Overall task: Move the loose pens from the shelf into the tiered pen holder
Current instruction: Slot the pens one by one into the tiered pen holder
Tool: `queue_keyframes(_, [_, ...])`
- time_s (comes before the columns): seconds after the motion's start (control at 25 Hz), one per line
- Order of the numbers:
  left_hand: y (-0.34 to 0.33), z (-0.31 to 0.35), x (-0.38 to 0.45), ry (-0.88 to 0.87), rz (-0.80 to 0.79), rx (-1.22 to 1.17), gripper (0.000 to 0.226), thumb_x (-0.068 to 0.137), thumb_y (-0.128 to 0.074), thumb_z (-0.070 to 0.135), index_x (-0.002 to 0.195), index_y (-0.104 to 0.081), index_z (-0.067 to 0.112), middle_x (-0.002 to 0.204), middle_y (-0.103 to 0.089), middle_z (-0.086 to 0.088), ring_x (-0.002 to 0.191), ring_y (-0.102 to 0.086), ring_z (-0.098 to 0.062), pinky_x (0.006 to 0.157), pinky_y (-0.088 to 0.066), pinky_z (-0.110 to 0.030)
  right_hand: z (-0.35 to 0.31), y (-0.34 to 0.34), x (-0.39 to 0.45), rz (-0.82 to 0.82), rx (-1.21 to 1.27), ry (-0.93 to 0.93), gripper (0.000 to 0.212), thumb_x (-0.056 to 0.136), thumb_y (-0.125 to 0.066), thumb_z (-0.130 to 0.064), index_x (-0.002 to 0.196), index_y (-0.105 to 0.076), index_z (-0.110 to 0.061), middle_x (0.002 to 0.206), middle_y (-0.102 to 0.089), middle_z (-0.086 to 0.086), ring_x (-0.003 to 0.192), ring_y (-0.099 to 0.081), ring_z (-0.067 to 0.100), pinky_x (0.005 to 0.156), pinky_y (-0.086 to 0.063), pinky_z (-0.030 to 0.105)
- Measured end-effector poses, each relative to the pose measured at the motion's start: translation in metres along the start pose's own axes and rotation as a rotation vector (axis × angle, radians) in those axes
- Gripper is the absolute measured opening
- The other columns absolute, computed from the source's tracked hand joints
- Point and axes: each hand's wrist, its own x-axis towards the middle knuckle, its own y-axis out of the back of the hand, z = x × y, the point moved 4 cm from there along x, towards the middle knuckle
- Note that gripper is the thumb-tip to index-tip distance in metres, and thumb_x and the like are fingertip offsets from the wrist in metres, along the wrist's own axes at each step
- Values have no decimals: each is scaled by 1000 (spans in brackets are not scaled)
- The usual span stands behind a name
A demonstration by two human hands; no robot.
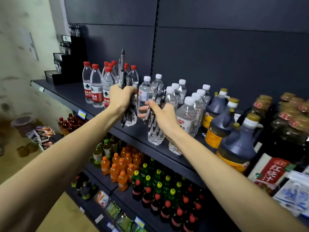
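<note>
Shop shelving, dark metal, several levels; head view looks down along the pen shelf point(70, 96) from its right end toward the left wall.

Nearest: lower levels stocked with orange, green and red-capped drink bottles. Not part of the task.

Mid: both hands raised over the shelf's front edge, just beside each other. Left hand point(120, 97) grips an upright bundle of pens point(122, 71), fingers curled fully round it; tips stick out above the fist, ends below. Right hand point(163, 114) grips a second, smaller bundle point(154, 104), slanted, fingers closed round it. Behind the hands: white-capped water bottles point(188, 111); to the right, dark sauce jugs point(234, 139).

Farther left: red-capped water bottles point(96, 86).

Far left end: black tiered holder point(66, 64) stands on the shelf against the back panel. Upper tiers already show pens standing in them; the lower steps look unfilled, though blur prevents certainty.

Judgement: partly done. Pickup appears complete, as no loose pens are visible on the shelf, though bottles hide parts of it. Remaining: carry both bundles left, well past the bottles, and drop them into open tiers.
</note>
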Motion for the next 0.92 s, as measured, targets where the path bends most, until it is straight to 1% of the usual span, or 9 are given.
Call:
queue_keyframes(0.2, [-2, 0, 36, -11, -27, -50, 9, 65, -65, 13, 66, -57, 11, 60, -50, -11, 51, -44, -21, 47, -34, -28, 0, -17, 25, 49, 15, 15, 30, 110, -45, -19, 112, -67, 1, 104, -77, 16, 77, -78, 25, 67, -62, 30])
queue_keyframes(0.28, [-1, -1, 55, -18, -37, -73, 7, 68, -65, 9, 68, -58, 9, 63, -50, -12, 54, -42, -21, 48, -32, -28, -2, -25, 35, 58, 54, 13, 27, 109, -46, -20, 108, -67, -3, 105, -77, 14, 78, -78, 23, 68, -64, 33])
queue_keyframes(0.4, [-3, 7, 83, 15, -70, -115, 10, 66, -64, 9, 59, -57, 11, 55, -51, -10, 47, -44, -22, 47, -33, -27, -3, -27, 42, 79, 104, 46, 26, 108, -49, -22, 109, -68, -4, 109, -77, 14, 84, -78, 27, 73, -65, 37])
queue_keyframes(0.52, [-8, 26, 107, 15, -119, -110, 14, 72, -62, 3, 60, -56, 7, 50, -49, -7, 39, -43, -19, 44, -32, -23, -2, -35, 42, 102, 114, 61, 31, 109, -47, -24, 106, -70, -4, 103, -76, 21, 79, -78, 18, 55, -61, 30])
queue_keyframes(0.64, [-5, 40, 130, -80, -154, -74, 7, 67, -62, 4, 65, -55, 7, 58, -46, -12, 44, -41, -20, 45, -32, -23, 2, -58, 57, 109, 73, 49, 35, 110, -45, -25, 98, -73, -8, 92, -75, 26, 63, -74, 9, 45, -53, 24])
queue_keyframes(0.68, [-1, 41, 138, -99, -169, -59, 10, 66, -62, 3, 64, -53, 8, 58, -45, -11, 44, -41, -20, 45, -32, -24, 3, -68, 64, 111, 74, 39, 35, 110, -46, -25, 95, -74, -9, 90, -75, 25, 64, -75, 11, 47, -53, 23])
queue_keyframes(0.76, [15, 37, 158, -130, -181, -35, 16, 65, -62, 3, 60, -49, 12, 54, -43, -8, 44, -40, -20, 45, -31, -25, 6, -92, 81, 108, 98, 37, 32, 109, -49, -25, 90, -74, -17, 94, -76, 23, 78, -78, 25, 66, -62, 41])
queue_keyframes(0.84, [35, 29, 173, -148, -201, -29, 19, 64, -63, 4, 57, -48, 13, 51, -41, -6, 44, -38, -20, 45, -30, -26, 11, -112, 94, 108, 88, 4, 38, 107, -52, -30, 81, -77, -21, 92, -76, 24, 84, -77, 36, 81, -57, 67])
queue_keyframes(0.92, [58, 19, 190, -119, -207, -53, 11, 63, -62, 7, 59, -52, 9, 54, -43, -10, 46, -39, -21, 47, -31, -28, 14, -138, 107, 136, 60, -22, 41, 106, -54, -33, 76, -79, -21, 81, -76, 20, 76, -77, 36, 77, -54, 72])
